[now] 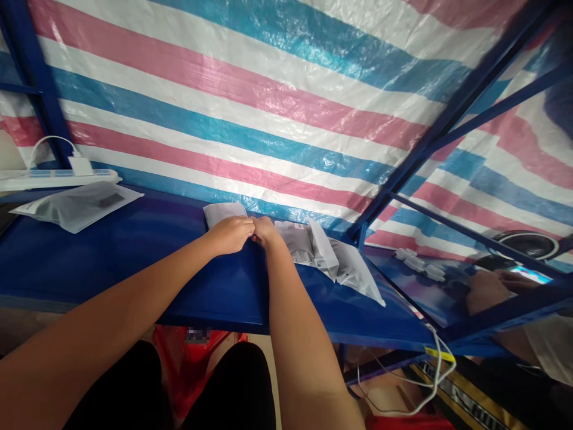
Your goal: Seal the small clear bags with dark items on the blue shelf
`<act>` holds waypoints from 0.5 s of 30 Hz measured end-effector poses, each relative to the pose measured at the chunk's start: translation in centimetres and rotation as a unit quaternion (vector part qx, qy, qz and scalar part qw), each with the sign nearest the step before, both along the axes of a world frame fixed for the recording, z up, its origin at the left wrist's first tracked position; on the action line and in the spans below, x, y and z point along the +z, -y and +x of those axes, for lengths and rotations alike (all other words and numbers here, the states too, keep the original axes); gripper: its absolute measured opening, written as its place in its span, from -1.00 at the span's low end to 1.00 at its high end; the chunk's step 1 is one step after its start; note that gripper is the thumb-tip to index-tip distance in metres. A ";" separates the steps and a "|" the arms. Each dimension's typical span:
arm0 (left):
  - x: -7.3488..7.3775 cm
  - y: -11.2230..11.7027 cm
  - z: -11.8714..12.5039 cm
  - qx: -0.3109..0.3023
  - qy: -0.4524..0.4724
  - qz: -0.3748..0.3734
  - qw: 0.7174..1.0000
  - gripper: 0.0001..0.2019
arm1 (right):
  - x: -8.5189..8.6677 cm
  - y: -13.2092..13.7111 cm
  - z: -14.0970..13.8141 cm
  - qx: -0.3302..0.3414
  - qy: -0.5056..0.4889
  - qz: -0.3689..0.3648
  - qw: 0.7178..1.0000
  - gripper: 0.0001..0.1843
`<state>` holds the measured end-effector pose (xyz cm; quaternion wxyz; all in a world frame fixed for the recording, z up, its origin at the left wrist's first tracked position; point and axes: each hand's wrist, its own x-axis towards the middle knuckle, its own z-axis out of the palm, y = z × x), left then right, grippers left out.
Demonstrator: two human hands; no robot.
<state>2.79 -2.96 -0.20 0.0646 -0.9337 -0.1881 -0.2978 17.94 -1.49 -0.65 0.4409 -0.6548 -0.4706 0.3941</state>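
Striped tarpaulin (268, 89) in pink, blue and white fills the background, stretched behind a blue steel frame (452, 113) whose slanting bars cross the right side of the view. Below it runs a glossy blue surface (111, 257), its near edge cutting across the person's forearms. Two bare arms reach from the near edge toward the far edge, where the left hand (230, 234) and the right hand (264, 230) meet, knuckles touching. Both hands are curled, fingers drawn together at the near edge of a white paper sheet (222, 212) that lies flat at the far edge of the surface; whether each grip is actually clamped on the sheet or on something smaller cannot be told, as the fingertips are hidden. Just beside the right hand, toward the right corner, lies a heap of pale plastic packets (329, 257), overlapping one another. Near the left far corner rests a single flat clear bag (78, 205) with dark contents, well apart from the hands. Behind it, along the far edge, sits a white power strip (54, 178) with a white plug (80, 165) and cable. Under the right corner hangs a loop of white cable (432, 382).
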 end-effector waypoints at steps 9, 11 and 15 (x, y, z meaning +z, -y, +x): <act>0.7 1.7 0.4 0.024 -0.031 0.001 0.999 -0.77 | 0.5 0.5 0.7 -0.014 0.060 -0.028 0.998 -0.74; 0.7 1.8 0.4 0.071 -0.040 0.005 0.997 -0.84 | 0.7 0.7 0.7 -0.006 0.064 -0.037 0.997 -0.73; 0.6 1.6 0.4 0.150 -0.047 0.010 0.988 -0.84 | 1.1 1.0 0.7 0.021 0.036 -0.050 0.998 -0.71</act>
